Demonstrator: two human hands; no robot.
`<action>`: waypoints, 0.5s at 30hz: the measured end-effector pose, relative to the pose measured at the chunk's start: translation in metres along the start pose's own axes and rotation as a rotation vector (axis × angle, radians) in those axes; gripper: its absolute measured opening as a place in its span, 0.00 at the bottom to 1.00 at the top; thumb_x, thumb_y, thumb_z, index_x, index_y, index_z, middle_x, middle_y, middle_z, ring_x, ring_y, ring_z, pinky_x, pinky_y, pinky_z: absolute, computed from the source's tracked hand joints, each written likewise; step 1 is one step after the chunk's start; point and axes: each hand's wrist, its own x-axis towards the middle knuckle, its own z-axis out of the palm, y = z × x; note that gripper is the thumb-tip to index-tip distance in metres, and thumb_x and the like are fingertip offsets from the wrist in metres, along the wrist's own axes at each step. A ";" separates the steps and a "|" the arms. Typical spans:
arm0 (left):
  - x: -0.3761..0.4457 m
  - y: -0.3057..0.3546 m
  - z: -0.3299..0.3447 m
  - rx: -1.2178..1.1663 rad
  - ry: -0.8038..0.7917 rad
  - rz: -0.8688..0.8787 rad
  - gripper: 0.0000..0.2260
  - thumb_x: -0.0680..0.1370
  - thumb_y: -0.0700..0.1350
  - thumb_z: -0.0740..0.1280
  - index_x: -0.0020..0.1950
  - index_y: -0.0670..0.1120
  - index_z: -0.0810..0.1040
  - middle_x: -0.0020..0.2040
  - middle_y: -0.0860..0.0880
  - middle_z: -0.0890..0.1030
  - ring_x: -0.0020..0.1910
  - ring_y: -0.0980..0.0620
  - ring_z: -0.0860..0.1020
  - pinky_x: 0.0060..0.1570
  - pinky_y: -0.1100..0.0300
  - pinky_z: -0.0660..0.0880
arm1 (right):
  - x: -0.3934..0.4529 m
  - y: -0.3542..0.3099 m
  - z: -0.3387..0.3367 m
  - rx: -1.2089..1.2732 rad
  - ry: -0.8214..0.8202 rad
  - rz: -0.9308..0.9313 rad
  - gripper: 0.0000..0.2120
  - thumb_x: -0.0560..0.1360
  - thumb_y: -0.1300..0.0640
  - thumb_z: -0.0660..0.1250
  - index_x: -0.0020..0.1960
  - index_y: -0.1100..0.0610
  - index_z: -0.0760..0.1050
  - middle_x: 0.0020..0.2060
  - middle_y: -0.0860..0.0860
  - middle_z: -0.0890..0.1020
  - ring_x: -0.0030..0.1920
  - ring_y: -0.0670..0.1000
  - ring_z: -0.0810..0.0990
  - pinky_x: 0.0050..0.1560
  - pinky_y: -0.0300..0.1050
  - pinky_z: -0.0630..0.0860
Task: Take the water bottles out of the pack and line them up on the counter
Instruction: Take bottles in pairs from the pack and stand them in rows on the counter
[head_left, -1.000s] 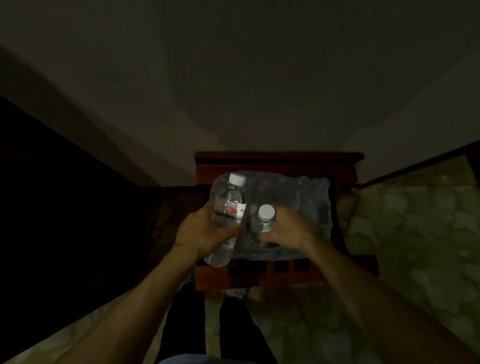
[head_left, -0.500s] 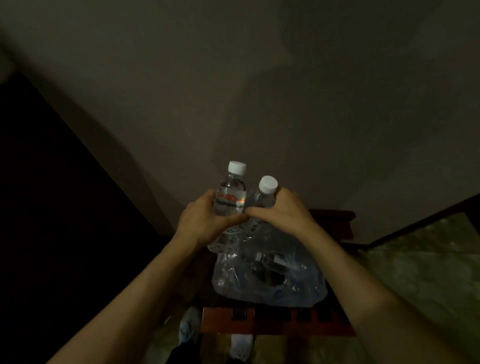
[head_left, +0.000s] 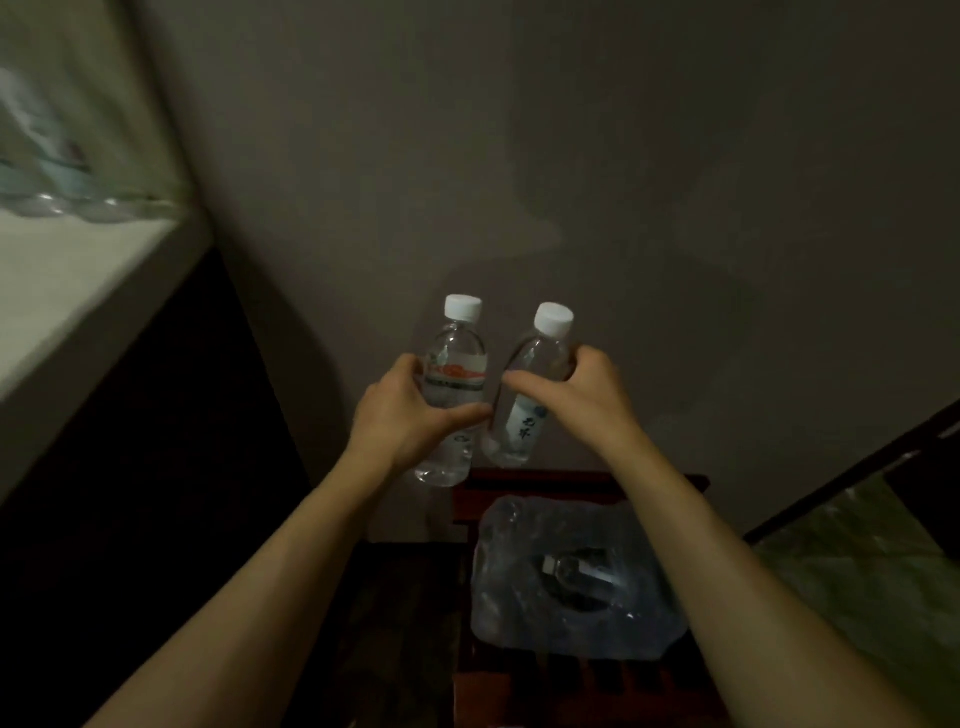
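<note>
Left hand (head_left: 402, 415), right hand (head_left: 582, 397) around bottles (head_left: 454, 384).

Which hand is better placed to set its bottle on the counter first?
Probably the left hand: its bottle is on the side of the counter, at upper left. The right hand is farther away.

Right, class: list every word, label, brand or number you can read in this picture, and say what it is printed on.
Left bottle, in the left hand: a red-and-green label, its print too blurred to read.
Right bottle, in the right hand: a white label with two dark characters, too blurred to quote.
Plastic pack: no print visible.
Blurred bottles on the counter, far left: nothing readable.
</note>
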 end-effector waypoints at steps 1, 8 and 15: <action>-0.003 0.000 -0.010 0.000 0.023 0.014 0.29 0.60 0.62 0.80 0.54 0.54 0.74 0.50 0.55 0.83 0.46 0.58 0.82 0.45 0.57 0.81 | -0.005 -0.012 0.005 -0.008 0.015 -0.013 0.28 0.54 0.34 0.73 0.47 0.50 0.78 0.42 0.44 0.84 0.45 0.47 0.83 0.49 0.54 0.81; -0.028 0.022 -0.083 -0.018 0.167 0.074 0.30 0.59 0.62 0.80 0.54 0.53 0.75 0.50 0.54 0.84 0.49 0.53 0.83 0.52 0.49 0.81 | -0.036 -0.085 0.025 -0.051 0.094 -0.104 0.27 0.55 0.34 0.72 0.44 0.53 0.83 0.39 0.48 0.86 0.43 0.50 0.84 0.48 0.56 0.82; -0.074 0.040 -0.149 -0.022 0.368 0.128 0.30 0.60 0.62 0.79 0.55 0.51 0.74 0.49 0.55 0.84 0.48 0.55 0.83 0.51 0.50 0.81 | -0.068 -0.152 0.043 0.011 0.122 -0.294 0.24 0.60 0.38 0.74 0.47 0.53 0.79 0.45 0.51 0.83 0.47 0.53 0.82 0.50 0.56 0.80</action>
